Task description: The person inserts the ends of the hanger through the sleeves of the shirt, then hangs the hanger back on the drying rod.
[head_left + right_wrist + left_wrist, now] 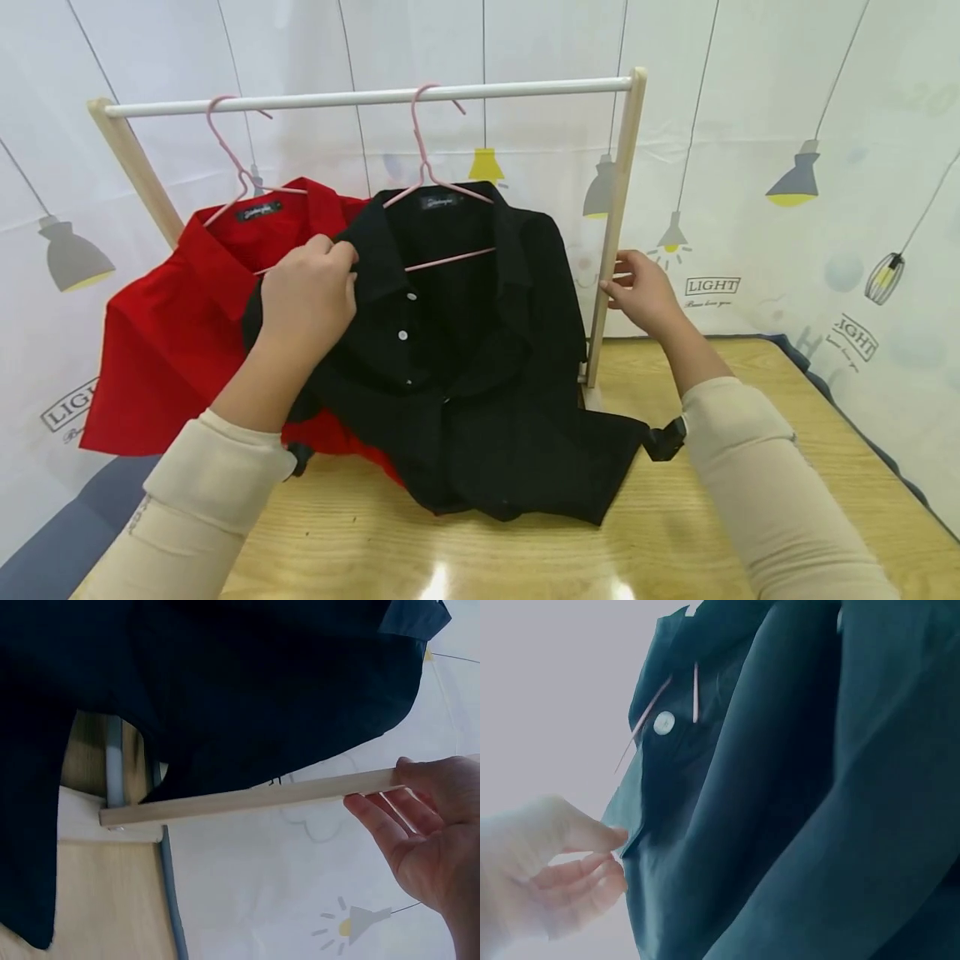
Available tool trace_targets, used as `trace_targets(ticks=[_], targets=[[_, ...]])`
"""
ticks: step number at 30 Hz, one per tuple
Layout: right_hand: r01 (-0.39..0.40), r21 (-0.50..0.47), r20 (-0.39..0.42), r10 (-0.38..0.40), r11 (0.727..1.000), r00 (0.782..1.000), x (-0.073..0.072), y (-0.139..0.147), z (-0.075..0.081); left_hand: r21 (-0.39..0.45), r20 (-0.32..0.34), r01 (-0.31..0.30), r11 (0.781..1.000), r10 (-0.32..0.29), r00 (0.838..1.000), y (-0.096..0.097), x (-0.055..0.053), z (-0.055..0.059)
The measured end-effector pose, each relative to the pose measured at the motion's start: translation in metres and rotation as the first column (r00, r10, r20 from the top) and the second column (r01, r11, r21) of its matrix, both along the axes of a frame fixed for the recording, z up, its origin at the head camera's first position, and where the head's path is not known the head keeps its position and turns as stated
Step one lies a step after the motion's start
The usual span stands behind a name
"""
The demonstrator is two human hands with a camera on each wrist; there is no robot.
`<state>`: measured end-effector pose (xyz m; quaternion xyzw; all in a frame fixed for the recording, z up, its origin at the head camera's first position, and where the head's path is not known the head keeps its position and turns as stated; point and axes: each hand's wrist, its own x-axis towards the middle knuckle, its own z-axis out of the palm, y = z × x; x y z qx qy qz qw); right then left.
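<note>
step: straightening black shirt [465, 358] on hanger [442, 200] | left hand [307, 296] pinching its collar | right hand [641, 292] fingers relaxed against rack post [611, 242] | next: likely needs collar tugged flat beside left fingertips

We see a white backdrop [787, 100] hanging behind both hands, printed with grey and yellow pendant lamps on thin dark cords, a caged bulb off beyond the right hand, and the word "LIGHT" in several spots. Below our arms lies a pale wooden table [750, 533] with a glossy top, where two bright glare patches sit near the front edge between the forearms. A dark blue-grey edging [840, 392] runs along the table's far side past the right hand, and a blue-grey surface [60, 542] shows at the lower corner beyond the left arm. The light is even and soft, with only faint shadows.
</note>
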<state>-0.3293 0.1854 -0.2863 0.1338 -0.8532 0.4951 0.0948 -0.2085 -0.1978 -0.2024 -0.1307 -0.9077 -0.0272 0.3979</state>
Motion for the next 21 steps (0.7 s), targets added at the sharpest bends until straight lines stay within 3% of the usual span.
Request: trace_targets(ticks=[4, 11, 16, 21], targets=[[0.052, -0.025, -0.023, -0.053, 0.998, 0.998, 0.003, -0.001, -0.006, 0.01, 0.025, 0.09, 0.996, -0.09, 0.996, 0.007, 0.003, -0.014], [0.159, -0.064, -0.083, -0.164, 0.985, 0.983, 0.012, -0.001, -0.014, 0.055, 0.014, 0.233, 0.971, -0.234, 0.972, 0.023, 0.008, -0.035], [0.141, -0.08, -0.1, -0.149, 0.987, 0.984, 0.021, 0.001, -0.019, 0.093, 0.012, 0.295, 0.951, -0.297, 0.955, 0.036, 0.011, -0.048], [0.124, -0.096, -0.149, -0.137, 0.988, 0.979, 0.035, 0.003, -0.025, 0.115, 0.029, 0.309, 0.944, -0.314, 0.949, 0.046, 0.011, -0.065]])
